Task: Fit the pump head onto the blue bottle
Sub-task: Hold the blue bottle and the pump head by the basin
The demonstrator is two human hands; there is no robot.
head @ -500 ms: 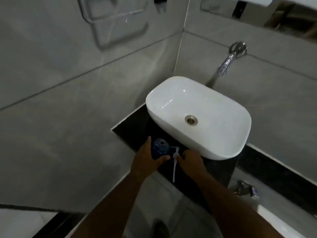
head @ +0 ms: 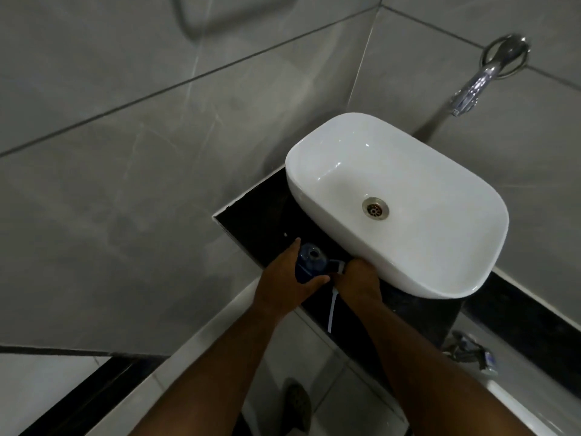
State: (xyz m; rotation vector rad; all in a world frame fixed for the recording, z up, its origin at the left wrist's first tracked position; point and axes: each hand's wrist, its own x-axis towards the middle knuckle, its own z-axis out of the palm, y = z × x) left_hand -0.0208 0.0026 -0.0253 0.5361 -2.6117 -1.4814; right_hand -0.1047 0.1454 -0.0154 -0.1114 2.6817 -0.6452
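Observation:
A blue bottle (head: 309, 261) stands upright on the dark counter (head: 257, 221), its round neck open at the top. My left hand (head: 289, 283) wraps around its body from the left. Right beside it, my right hand (head: 358, 283) grips the white pump head (head: 337, 266), whose nozzle shows next to the bottle's shoulder. The pump's thin white dip tube (head: 332, 309) hangs down out of my fist, outside the bottle. Much of the pump head is hidden by my fingers.
A white basin (head: 440, 272) sits on the counter just right of my hands, with a chrome tap (head: 471, 89) on the tiled wall behind it. Grey tiled wall fills the left. A chrome fitting (head: 471, 350) lies lower right.
The view has shifted, so the basin and my hands sit further right in frame. Both hands keep their hold, and the pump head stays beside the bottle.

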